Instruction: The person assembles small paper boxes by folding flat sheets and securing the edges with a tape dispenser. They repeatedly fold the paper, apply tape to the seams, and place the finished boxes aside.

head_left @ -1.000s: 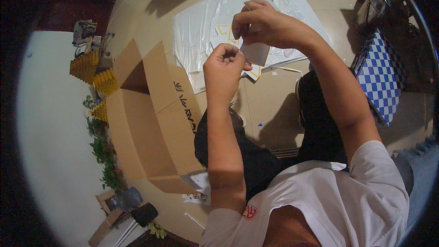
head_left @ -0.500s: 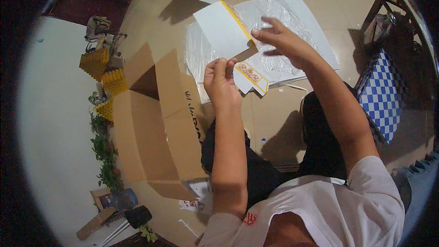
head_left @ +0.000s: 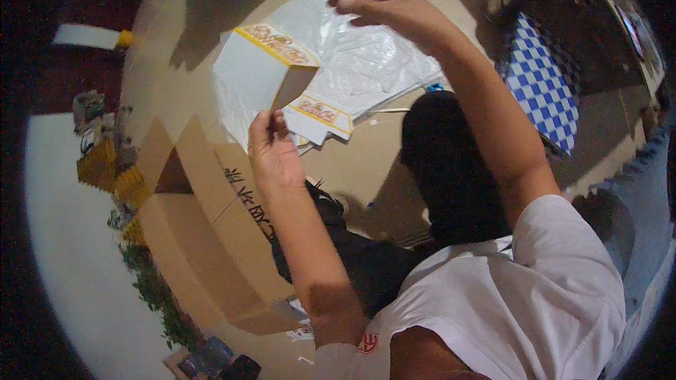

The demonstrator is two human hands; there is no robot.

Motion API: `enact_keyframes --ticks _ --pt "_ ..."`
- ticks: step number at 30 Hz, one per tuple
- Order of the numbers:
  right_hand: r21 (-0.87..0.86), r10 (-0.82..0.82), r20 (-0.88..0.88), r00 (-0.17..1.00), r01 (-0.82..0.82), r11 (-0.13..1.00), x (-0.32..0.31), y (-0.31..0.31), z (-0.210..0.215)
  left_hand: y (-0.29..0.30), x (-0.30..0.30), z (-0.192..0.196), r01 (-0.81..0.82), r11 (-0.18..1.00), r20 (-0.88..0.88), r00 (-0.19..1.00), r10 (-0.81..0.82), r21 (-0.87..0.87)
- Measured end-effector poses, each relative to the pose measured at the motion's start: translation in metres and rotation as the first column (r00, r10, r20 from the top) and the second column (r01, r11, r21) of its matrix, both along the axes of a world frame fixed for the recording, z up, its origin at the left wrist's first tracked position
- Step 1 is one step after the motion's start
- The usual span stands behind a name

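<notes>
My left hand (head_left: 276,151) pinches the lower corner of a partly folded paper box (head_left: 253,70). The box is white with yellow edges and a brown printed strip along its side, and it is held up at an angle. My right hand (head_left: 391,10) is raised to its right, apart from the box, with fingers stretched out and nothing in them. Just beyond my left fingertips lies a flat box blank (head_left: 320,119) with the same yellow-edged print. Under it spreads a stack of white sheets with clear plastic wrap (head_left: 373,63).
A large open cardboard carton (head_left: 211,253) stands on the floor to my left, marked in black. Potted plants (head_left: 148,274) line the wall behind it. At right is a blue-and-white checked item (head_left: 542,91). My black-clad knee (head_left: 451,169) rises near the sheets.
My right hand has come away from the box, upward and to the left. The box has tilted in my left hand, showing its printed side. The whole view has shifted.
</notes>
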State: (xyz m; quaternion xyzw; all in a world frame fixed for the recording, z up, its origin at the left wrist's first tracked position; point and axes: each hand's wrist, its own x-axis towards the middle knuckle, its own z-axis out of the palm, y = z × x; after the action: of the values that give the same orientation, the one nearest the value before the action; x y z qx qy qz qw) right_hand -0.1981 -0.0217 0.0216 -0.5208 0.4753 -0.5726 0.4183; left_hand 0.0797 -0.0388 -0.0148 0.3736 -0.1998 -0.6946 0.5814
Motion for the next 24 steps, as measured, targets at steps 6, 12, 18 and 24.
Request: enact_keyframes --ticks 6,12,18,24 --pt "0.445 -0.405 -0.458 0.791 0.599 0.666 -0.131 0.099 -0.232 0.014 -0.031 0.009 0.121 0.987 -0.075 0.991 -0.113 0.107" --pt "0.684 -0.327 -0.448 0.832 0.555 0.473 -0.101 0.177 -0.394 0.019 -0.032 -0.005 0.079 0.983 0.028 0.996 -0.085 0.165" --pt "0.755 -0.465 -0.234 0.854 0.461 0.466 -0.102 0.168 -0.436 0.018 -0.047 -0.023 0.096 0.982 0.063 0.992 -0.107 0.164" --pt "0.788 -0.478 -0.216 0.851 0.441 0.43 -0.11 0.154 -0.442 0.022 -0.058 -0.026 0.129 0.973 0.097 0.984 -0.15 0.193"
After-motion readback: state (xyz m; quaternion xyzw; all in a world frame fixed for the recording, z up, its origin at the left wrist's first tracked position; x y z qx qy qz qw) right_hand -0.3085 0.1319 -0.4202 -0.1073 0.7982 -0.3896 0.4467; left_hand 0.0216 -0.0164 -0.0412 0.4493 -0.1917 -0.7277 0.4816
